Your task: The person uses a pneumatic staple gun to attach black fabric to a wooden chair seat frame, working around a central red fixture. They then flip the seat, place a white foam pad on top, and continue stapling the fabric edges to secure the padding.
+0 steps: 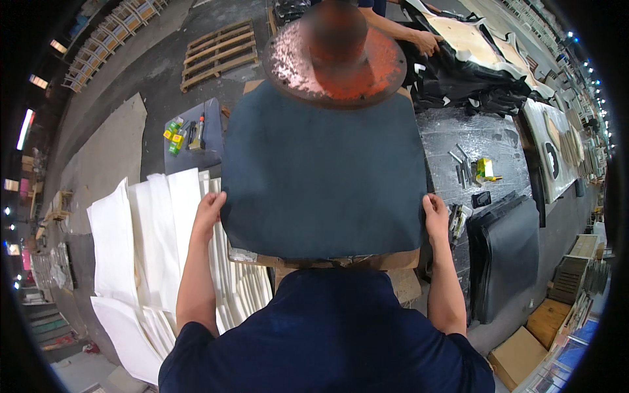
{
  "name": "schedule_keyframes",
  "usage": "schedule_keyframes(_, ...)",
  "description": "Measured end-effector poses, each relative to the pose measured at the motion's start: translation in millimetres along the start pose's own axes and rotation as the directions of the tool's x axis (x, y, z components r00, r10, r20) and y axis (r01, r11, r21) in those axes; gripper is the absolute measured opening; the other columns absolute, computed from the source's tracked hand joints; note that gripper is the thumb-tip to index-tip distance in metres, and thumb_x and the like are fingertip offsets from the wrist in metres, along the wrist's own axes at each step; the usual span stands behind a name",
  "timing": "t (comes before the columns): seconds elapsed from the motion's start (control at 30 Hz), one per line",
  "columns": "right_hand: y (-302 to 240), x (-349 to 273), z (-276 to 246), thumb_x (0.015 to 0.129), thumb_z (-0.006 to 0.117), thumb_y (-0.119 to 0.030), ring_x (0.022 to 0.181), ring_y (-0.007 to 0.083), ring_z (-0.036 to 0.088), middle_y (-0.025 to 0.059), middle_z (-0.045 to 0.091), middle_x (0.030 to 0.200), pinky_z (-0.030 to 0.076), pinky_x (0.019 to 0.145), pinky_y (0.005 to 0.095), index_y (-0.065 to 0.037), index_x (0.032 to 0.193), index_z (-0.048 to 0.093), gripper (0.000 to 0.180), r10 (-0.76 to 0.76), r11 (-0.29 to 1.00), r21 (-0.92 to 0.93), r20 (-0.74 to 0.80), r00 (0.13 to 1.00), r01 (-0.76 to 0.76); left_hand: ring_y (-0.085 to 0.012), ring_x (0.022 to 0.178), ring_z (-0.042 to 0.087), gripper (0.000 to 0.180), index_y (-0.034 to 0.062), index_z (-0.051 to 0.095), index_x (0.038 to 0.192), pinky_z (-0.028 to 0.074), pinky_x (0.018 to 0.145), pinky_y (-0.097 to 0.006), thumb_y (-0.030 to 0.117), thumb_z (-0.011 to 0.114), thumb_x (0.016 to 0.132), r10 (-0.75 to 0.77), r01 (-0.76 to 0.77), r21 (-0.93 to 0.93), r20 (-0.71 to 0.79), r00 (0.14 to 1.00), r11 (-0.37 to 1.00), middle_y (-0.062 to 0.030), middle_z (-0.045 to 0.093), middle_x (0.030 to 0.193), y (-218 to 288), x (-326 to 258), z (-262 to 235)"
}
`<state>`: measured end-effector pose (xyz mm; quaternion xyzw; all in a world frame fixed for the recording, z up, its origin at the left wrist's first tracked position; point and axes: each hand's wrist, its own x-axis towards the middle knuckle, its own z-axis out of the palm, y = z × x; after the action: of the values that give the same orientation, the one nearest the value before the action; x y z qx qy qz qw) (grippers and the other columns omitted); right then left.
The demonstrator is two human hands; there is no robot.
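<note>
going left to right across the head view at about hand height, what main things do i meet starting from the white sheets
White sheets → left hand → large dark sheet, gripped at its side edges → right hand → pile of black sheets.

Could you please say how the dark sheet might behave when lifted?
The dark sheet probably flexes, since the similar sheets at right curve downward. Its matte face suggests little slipperiness. It may be fairly light: the left hand and right hand hold just its side edges.
</note>
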<state>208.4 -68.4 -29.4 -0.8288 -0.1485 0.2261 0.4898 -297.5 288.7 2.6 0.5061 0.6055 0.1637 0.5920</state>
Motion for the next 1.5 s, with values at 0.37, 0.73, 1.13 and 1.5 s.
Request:
schedule_keyframes(0.37, 28.1, -37.4, -9.3, 0.105, 0.075, -0.017, 0.077, 0.0037, 0.048, -0.0065, 0.058, 0.084, 0.039, 0.069, 0.0236, -0.003, 0.097, 0.068, 0.017, 0.030, 0.993, 0.112, 0.011, 0.999, -0.031, -0.0167, 0.110, 0.070, 0.037, -0.0029, 0.067, 0.136, 0.055, 0.102, -0.033, 0.012, 0.075, 0.104, 0.020, 0.012, -0.231, 0.138, 0.990, 0.973, -0.0075, 0.077, 0.123, -60.1, -41.5, -6.4)
schedule_keyframes(0.73, 32.0, -47.8, -8.6, 0.107, 0.074, -0.016, 0.081, 0.0040, 0.055, -0.0055, 0.066, 0.090, 0.044, 0.073, 0.0221, -0.005, 0.105, 0.071, 0.011, 0.034, 0.986, 0.163, -0.002, 0.999, -0.033, -0.0169, 0.112, 0.068, 0.042, -0.0011, 0.063, 0.138, 0.054, 0.099, -0.034, 0.018, 0.077, 0.103, 0.099, -0.094, -0.234, 0.009, 0.995, 0.968, -0.0097, 0.074, 0.126, -66.1, -47.3, 2.4)
schedule_keyframes(1.13, 37.3, -63.0, -11.8, 0.104, 0.077, -0.015, 0.082, 0.0050, 0.057, -0.0039, 0.067, 0.093, 0.047, 0.076, 0.0236, -0.002, 0.110, 0.071, 0.015, -0.012, 0.993, 0.120, 0.035, 0.999, 0.008, -0.0312, 0.131, 0.062, 0.046, 0.0170, 0.077, 0.122, 0.048, 0.113, -0.052, 0.022, 0.092, 0.079, 0.743, -0.949, 0.282, 0.602, 0.292, 0.144, -0.0049, 0.069, 0.134, -35.6, -130.5, 161.6)
schedule_keyframes(1.5, 40.0, -63.8, -8.1, 0.103, 0.077, -0.014, 0.075, 0.0041, 0.047, -0.0080, 0.056, 0.082, 0.040, 0.068, 0.0244, -0.003, 0.097, 0.068, 0.014, 0.008, 0.989, 0.146, -0.013, 1.000, -0.006, -0.0298, 0.131, 0.063, 0.034, 0.0177, 0.077, 0.119, 0.048, 0.115, -0.051, 0.013, 0.084, 0.087, 0.790, -0.961, 0.275, 0.589, 0.169, 0.001, -0.0029, 0.071, 0.137, -64.2, -110.8, 179.0)
